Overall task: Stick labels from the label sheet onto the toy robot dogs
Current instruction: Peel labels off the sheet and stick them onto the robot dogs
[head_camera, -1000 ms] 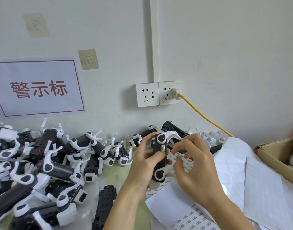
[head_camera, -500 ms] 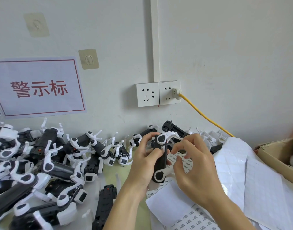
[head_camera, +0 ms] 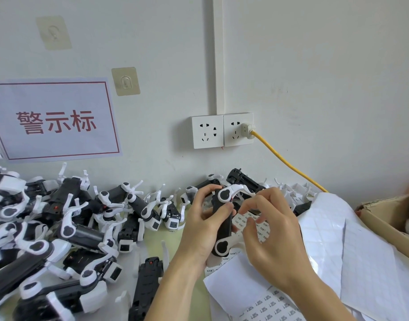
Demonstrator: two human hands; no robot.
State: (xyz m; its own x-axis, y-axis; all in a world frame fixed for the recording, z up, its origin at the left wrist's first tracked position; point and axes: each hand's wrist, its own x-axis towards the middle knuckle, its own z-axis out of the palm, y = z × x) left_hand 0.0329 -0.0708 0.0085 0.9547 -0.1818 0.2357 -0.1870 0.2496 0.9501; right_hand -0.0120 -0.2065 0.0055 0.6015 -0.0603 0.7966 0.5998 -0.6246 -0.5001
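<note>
Left hand (head_camera: 202, 230): clamped round the body of a black plastic toy robot dog with white curved legs (head_camera: 222, 222); the toy is held upright above the desk, one long side turned toward the right hand, apparently so that the surface to be labelled is presented and steadied.
Right hand (head_camera: 271, 230): fingertips (head_camera: 249, 210) are drawn together at the side of the held toy, just beside the left thumb; a small label is probably pinched or pressed there, but it is too small to be confirmed.
Step in hand: judged to be the placing of one label on the held toy.
Label sheet: a white paper sheet printed with rows of small dark-text labels (head_camera: 256, 295) lies on the desk directly under both hands, so that the next label is within short reach.
Spent sheets: white backing sheets with empty grid cells (head_camera: 337, 239) are piled to the right.
Remaining stock: a heap of black-and-white toy robot dogs (head_camera: 67, 230) lies to the left on the pale green desk (head_camera: 168, 239), apart from the held one.
Right edge: a brown cardboard box (head_camera: 388, 218) stands open, apparently for finished toys.
</note>
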